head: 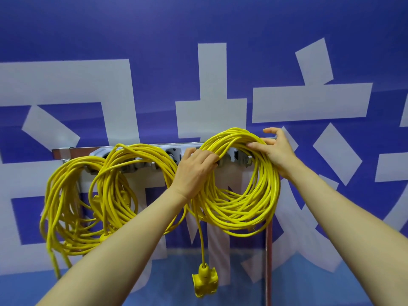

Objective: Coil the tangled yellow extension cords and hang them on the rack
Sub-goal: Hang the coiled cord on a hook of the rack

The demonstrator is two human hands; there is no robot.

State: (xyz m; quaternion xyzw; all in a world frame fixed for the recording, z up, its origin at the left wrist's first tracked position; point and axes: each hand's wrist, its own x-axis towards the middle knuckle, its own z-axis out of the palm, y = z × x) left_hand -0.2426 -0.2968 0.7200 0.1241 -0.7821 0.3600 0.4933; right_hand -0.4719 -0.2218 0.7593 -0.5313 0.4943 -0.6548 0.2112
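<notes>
A grey rack (172,152) with hooks is fixed to a bar across the blue wall. Two yellow cord coils hang on it at the left: one far-left coil (59,208) and a second coil (114,191) beside it. At the right end, a third yellow coil (249,208) rests over the rack. My left hand (195,171) grips this coil's upper left strands. My right hand (277,151) presses on its upper right strands, fingers spread. The coil's yellow multi-outlet socket end (204,281) dangles below on a single strand.
The blue wall (154,36) with large white characters stands right behind the rack. A thin reddish metal post (268,261) runs down from the rack's right end. The floor below looks blue.
</notes>
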